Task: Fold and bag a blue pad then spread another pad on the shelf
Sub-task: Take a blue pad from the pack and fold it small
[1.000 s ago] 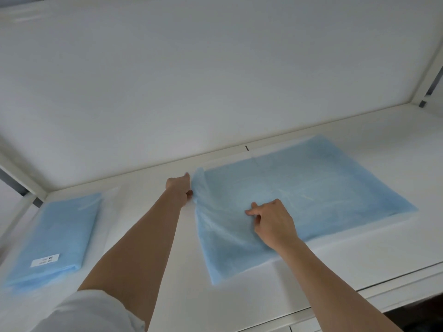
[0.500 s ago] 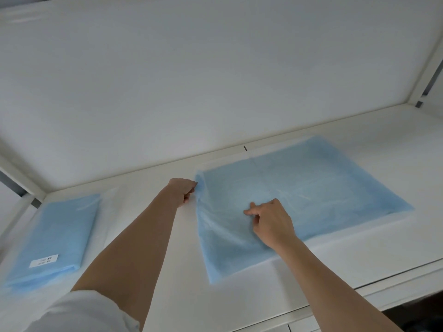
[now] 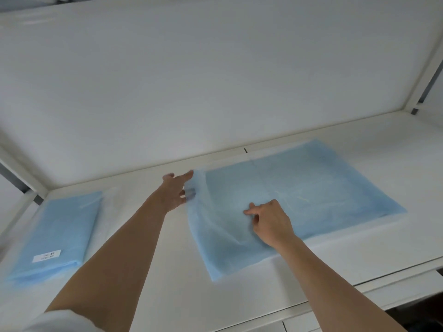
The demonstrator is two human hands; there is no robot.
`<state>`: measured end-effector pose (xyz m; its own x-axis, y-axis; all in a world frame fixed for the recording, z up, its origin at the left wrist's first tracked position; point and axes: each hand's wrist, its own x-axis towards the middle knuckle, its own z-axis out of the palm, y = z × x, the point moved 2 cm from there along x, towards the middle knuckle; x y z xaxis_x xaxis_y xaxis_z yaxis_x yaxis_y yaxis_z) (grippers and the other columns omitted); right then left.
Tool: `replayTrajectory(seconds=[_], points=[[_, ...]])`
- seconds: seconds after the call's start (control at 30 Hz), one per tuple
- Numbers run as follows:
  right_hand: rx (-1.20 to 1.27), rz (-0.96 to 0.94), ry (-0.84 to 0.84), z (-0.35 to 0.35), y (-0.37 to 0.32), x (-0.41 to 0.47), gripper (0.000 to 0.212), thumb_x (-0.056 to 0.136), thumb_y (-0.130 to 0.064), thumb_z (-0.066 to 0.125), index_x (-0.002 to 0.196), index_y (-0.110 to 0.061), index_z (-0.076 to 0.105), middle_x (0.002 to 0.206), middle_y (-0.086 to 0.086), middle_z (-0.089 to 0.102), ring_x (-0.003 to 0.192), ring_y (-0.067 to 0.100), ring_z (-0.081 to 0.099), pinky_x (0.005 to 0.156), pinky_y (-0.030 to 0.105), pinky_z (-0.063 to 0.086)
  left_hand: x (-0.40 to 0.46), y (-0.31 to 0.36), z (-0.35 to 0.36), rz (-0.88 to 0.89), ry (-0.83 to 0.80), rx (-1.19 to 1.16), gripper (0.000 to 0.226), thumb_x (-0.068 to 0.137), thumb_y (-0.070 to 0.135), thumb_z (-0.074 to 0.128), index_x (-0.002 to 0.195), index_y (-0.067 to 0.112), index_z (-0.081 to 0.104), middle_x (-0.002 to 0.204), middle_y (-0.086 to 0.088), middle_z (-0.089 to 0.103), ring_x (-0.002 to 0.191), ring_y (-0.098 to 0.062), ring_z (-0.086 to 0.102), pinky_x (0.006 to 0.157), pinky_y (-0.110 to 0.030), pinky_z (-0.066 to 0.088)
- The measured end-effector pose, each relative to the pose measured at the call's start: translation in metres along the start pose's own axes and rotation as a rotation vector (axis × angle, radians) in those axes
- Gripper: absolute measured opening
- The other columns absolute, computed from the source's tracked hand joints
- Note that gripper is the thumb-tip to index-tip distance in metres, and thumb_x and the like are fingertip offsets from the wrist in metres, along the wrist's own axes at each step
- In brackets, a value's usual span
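While the pad (image 3: 299, 195) lies spread across the right part of the white shelf (image 3: 148, 279), both hands are seen at its left end. The left hand (image 3: 176, 191) is held with fingers spread at the pad's far left corner, where some fingertips are covered by the thin blue sheet; whether the edge is gripped cannot be told. The right hand (image 3: 269, 221) is laid on the pad nearer the middle, its fingers curled and its forefinger pointed left and pressed onto the sheet, nothing being pinched by it. The pad's left part is seen wrinkled and slightly raised, the right part flat. A bagged pad (image 3: 55, 233), folded and marked with a white label (image 3: 46, 255), is seen well apart at the shelf's left end.
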<state>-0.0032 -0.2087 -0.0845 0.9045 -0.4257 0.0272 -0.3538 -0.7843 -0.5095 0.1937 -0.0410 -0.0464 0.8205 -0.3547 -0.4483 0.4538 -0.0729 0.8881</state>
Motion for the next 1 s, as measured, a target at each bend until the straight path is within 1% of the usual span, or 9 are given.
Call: replayTrajectory(seconds=[0.07, 0.13, 0.2, 0.33, 0.43, 0.53, 0.7, 0.87, 1.0], points=[[0.007, -0.004, -0.02, -0.002, -0.002, -0.001, 0.036, 0.1, -0.019, 0.039, 0.126, -0.031, 0.061, 0.083, -0.021, 0.045, 0.122, 0.02, 0.043, 0.099, 0.023, 0.033, -0.006, -0.01, -0.005, -0.141, -0.087, 0.111, 0.061, 0.08, 0.027, 0.075, 0.129, 0.0, 0.052, 0.112, -0.016, 0.065, 0.083, -0.027, 0.065, 0.082, -0.039, 0.056], [0.004, -0.006, -0.036, -0.004, -0.003, -0.002, 0.038, 0.099, -0.017, 0.04, 0.127, -0.03, 0.06, 0.103, -0.016, 0.058, 0.123, 0.021, 0.042, 0.1, 0.024, 0.033, -0.013, -0.019, -0.01, -0.232, -0.164, 0.245, 0.054, 0.075, 0.029, 0.078, 0.116, 0.0, 0.06, 0.095, -0.013, 0.068, 0.079, -0.026, 0.066, 0.079, -0.037, 0.057], [-0.005, 0.003, -0.059, -0.006, -0.004, -0.003, 0.039, 0.097, -0.014, 0.04, 0.129, -0.029, 0.059, 0.126, -0.002, 0.058, 0.125, 0.021, 0.041, 0.101, 0.025, 0.034, -0.019, -0.025, -0.014, -0.303, -0.225, 0.349, 0.05, 0.074, 0.023, 0.079, 0.114, 0.0, 0.061, 0.097, -0.013, 0.07, 0.084, -0.025, 0.068, 0.08, -0.035, 0.057], [-0.014, -0.01, -0.104, -0.008, -0.002, -0.003, 0.041, 0.095, -0.013, 0.042, 0.129, -0.029, 0.058, 0.132, 0.0, 0.056, 0.126, 0.021, 0.042, 0.103, 0.027, 0.036, -0.032, -0.021, -0.022, -0.382, -0.28, 0.485, 0.043, 0.079, 0.004, 0.073, 0.12, 0.003, 0.06, 0.119, -0.012, 0.066, 0.102, -0.022, 0.062, 0.088, -0.033, 0.053], [0.003, -0.031, -0.123, -0.01, 0.0, 0.001, 0.04, 0.093, -0.011, 0.044, 0.125, -0.026, 0.061, 0.132, -0.004, 0.057, 0.127, 0.021, 0.042, 0.103, 0.029, 0.038, -0.042, -0.01, -0.021, -0.382, -0.285, 0.461, 0.025, 0.082, -0.002, 0.067, 0.105, 0.007, 0.061, 0.102, -0.009, 0.069, 0.085, -0.019, 0.066, 0.076, -0.031, 0.054], [0.078, -0.057, -0.13, -0.015, 0.005, 0.008, 0.038, 0.09, -0.01, 0.044, 0.117, -0.026, 0.066, 0.124, -0.008, 0.063, 0.123, 0.016, 0.048, 0.098, 0.029, 0.043, -0.044, -0.003, -0.02, -0.311, -0.02, 0.586, 0.024, 0.079, 0.007, 0.075, 0.088, 0.008, 0.052, 0.078, -0.008, 0.059, 0.063, -0.019, 0.056, 0.062, -0.029, 0.049], [0.15, -0.079, -0.037, -0.041, 0.032, 0.014, 0.034, 0.089, -0.012, 0.046, 0.106, -0.031, 0.068, 0.118, -0.005, 0.061, 0.116, 0.009, 0.052, 0.096, 0.027, 0.044, -0.028, 0.004, -0.013, -0.035, 0.47, 0.676, 0.057, 0.076, 0.008, 0.07, 0.124, -0.008, 0.044, 0.09, -0.02, 0.054, 0.059, -0.024, 0.048, 0.046, -0.025, 0.038], [0.048, -0.017, 0.15, -0.091, 0.094, 0.015, 0.034, 0.089, -0.009, 0.046, 0.111, -0.024, 0.067, 0.108, -0.001, 0.062, 0.116, 0.017, 0.042, 0.087, 0.027, 0.044, -0.026, -0.003, 0.077, 0.138, 0.36, 0.725, 0.047, 0.077, 0.009, 0.066, 0.119, 0.001, 0.047, 0.119, -0.025, 0.057, 0.107, -0.039, 0.06, 0.074, -0.038, 0.052], [-0.043, 0.136, 0.335, -0.126, 0.153, 0.011, 0.034, 0.087, -0.009, 0.051, 0.118, -0.016, 0.063, 0.11, 0.012, 0.057, 0.11, 0.031, 0.04, 0.089, 0.032, 0.039, -0.031, -0.023, 0.169, 0.198, 0.109, 0.775, 0.031, 0.081, 0.013, 0.067, 0.109, 0.006, 0.055, 0.108, -0.022, 0.06, 0.097, -0.035, 0.062, 0.076, -0.031, 0.047]])
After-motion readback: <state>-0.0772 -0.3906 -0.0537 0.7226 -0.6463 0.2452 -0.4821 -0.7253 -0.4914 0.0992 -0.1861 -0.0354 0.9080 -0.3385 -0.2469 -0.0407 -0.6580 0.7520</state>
